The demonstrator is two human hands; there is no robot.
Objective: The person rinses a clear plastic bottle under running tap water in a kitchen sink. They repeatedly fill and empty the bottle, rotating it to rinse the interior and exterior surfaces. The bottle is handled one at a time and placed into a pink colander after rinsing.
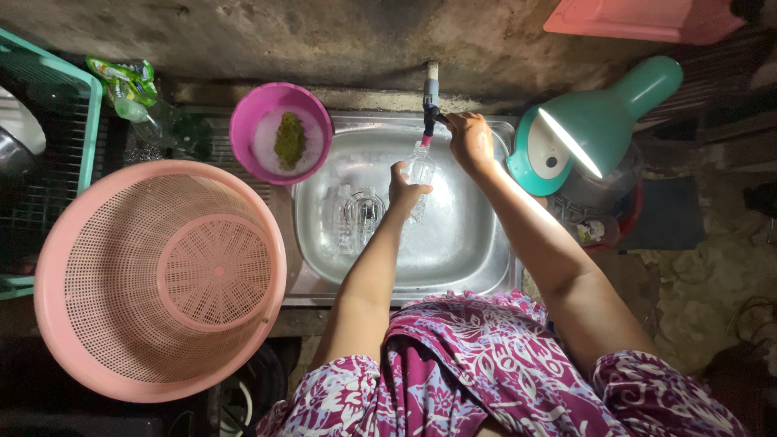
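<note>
Patterned purple dress at near edge; left hand wrapped round a clear glass, upright directly beneath the tap over the steel sink; right hand pinching the tap handle; pink basket at sink's left.

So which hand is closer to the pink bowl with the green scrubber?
Left. The left hand holds a clear glass right of the pink bowl; the right hand sits farther right, at the tap.
</note>
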